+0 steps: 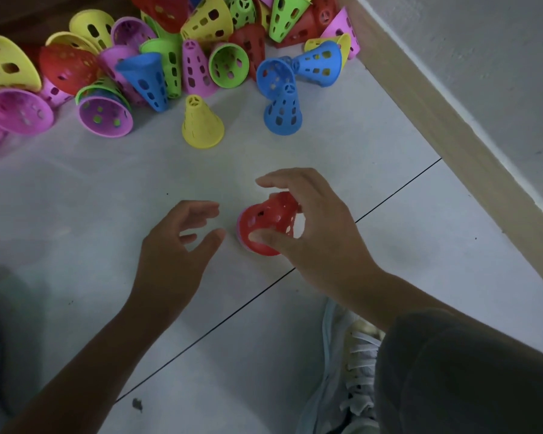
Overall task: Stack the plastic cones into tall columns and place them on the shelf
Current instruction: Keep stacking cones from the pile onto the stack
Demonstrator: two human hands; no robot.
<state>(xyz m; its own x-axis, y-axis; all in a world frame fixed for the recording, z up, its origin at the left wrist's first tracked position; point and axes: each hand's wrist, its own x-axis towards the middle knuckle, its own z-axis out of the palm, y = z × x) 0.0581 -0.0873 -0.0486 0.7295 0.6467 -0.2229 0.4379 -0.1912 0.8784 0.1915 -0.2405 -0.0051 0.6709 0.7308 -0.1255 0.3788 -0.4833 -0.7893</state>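
My right hand (314, 227) grips a red perforated cone (268, 222) low over the white floor, thumb at its rim and fingers arched over its top. A thin pink edge shows under the red rim, so another cone seems nested in it. Just left of the cone, my left hand (182, 242) hovers with relaxed, slightly curled fingers and holds nothing. A pile of loose cones (157, 57) in yellow, pink, green, blue and red lies at the far side. A yellow cone (202, 123) and a blue cone (282, 112) stand upright nearest to me. No shelf is in view.
A beige skirting board (445, 120) and a grey wall run diagonally along the right. A dark tile joint (232, 314) crosses the floor under my hands. My laced shoe (351, 364) and dark trouser leg fill the bottom right.
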